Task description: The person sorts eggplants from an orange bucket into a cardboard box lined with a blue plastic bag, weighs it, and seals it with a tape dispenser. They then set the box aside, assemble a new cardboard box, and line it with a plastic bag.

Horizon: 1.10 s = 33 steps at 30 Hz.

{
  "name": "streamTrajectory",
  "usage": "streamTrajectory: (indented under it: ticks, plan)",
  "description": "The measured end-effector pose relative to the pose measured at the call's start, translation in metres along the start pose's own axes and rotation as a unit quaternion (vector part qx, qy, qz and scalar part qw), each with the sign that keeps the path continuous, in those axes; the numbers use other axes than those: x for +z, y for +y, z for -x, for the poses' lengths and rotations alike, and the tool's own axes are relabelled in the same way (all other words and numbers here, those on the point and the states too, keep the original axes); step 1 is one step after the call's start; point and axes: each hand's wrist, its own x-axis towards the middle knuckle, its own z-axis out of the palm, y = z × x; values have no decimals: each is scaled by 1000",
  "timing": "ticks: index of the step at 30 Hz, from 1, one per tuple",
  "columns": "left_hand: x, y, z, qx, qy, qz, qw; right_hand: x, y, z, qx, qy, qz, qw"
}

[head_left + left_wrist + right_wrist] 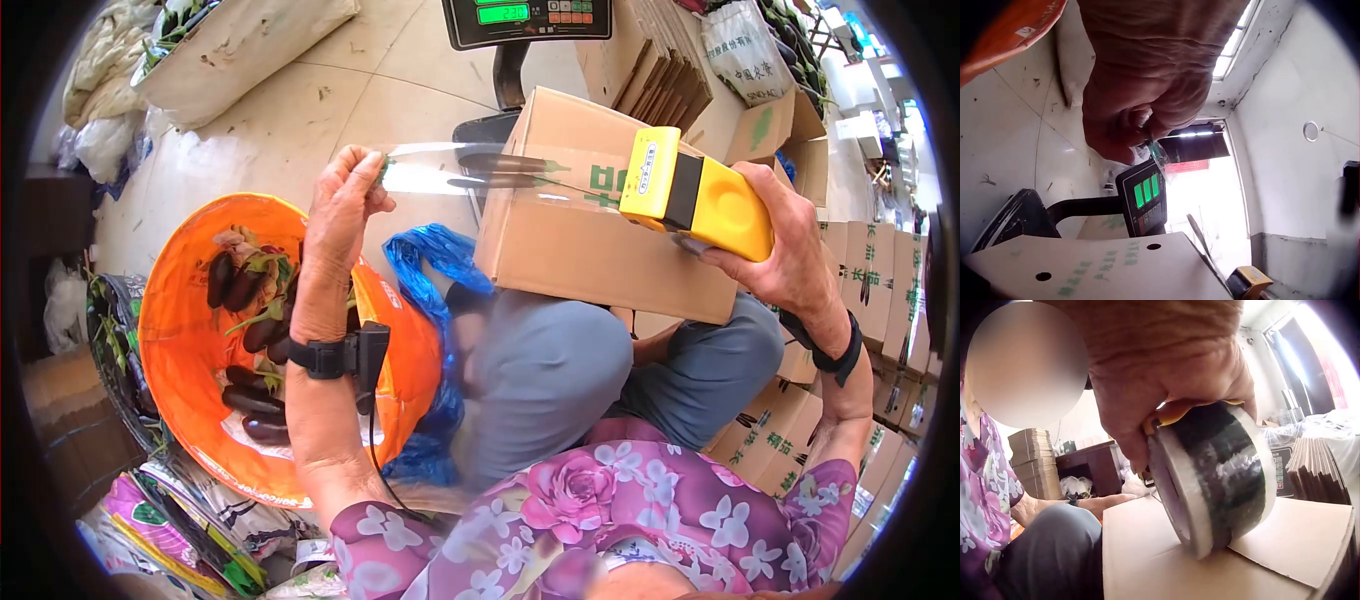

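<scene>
My right hand point(790, 235) grips a yellow tape dispenser point(725, 205) above the right end of a cardboard box point(600, 265). In the right wrist view a wide roll of tape point(1222, 481) sits in the dispenser, close over the box flaps. A strip of clear tape point(430, 178) stretches across from the dispenser to my left hand point(345, 195). Thumb and fingers of that hand pinch its loose end, left of the box and clear of it. The box rests near my knees, green print on its top, its flaps folded inward with a seam between them.
An orange-lined basket point(400, 310) holding several dark eggplants point(255, 400) stands at my left, a blue plastic bag point(430, 260) beside it. Behind the box is a scale with a lit display point(503, 14). Flattened cartons point(660, 80) lean at the back, and printed boxes point(865, 280) stack at right.
</scene>
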Motion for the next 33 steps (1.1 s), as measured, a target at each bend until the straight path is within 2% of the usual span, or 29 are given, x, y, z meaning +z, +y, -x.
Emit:
streamTrajectory:
  ticks: [3, 4, 6, 9, 13, 15, 16, 19, 20, 22, 24, 27, 28, 30, 31, 33]
  plan:
    - [5, -26, -9, 8, 33, -109, 994, 1, -4, -3, -17, 3, 10, 1000]
    - [11, -35, -12, 7, 33, -108, 994, 1, -5, -4, -6, -2, 8, 1000]
    - [22, -53, -19, 76, 81, -296, 949, 4, -9, -8, 0, -13, 4, 1000]
    - [31, -86, -34, 108, 76, -341, 931, 4, -11, -9, 15, -22, 2, 1000]
    - [64, -117, -33, 109, 79, -313, 940, 5, -12, -13, 37, -34, 12, 999]
    - [72, -127, -30, 239, 17, -386, 891, 5, -15, -14, 46, -36, 14, 998]
    - [75, -130, -30, 237, 20, -387, 891, 5, -15, -15, 44, -38, 11, 998]
    - [79, -128, -31, 154, -30, -438, 885, 6, -13, -15, 49, -42, 8, 998]
    - [80, -126, -27, 150, -24, -439, 886, 7, -14, -13, 44, -45, 5, 998]
    - [87, -110, -24, 82, -10, -386, 919, 7, -13, -14, 56, -46, 2, 997]
    - [86, -115, -26, 50, -2, -389, 920, 8, -16, -14, 55, -54, 3, 997]
    - [80, -118, -32, 22, -75, -401, 913, 9, -16, -10, 75, -50, 11, 996]
    - [75, -126, -33, 19, -71, -401, 913, 9, -17, -10, 73, -49, 20, 996]
    - [71, -148, -43, 80, -5, -439, 895, 8, -13, -10, 71, -44, 41, 996]
    - [75, -133, -48, 78, -5, -438, 896, 8, -13, -8, 73, -45, 38, 996]
    - [89, -110, -58, 223, 101, -239, 940, 10, -10, -6, 62, -40, 51, 996]
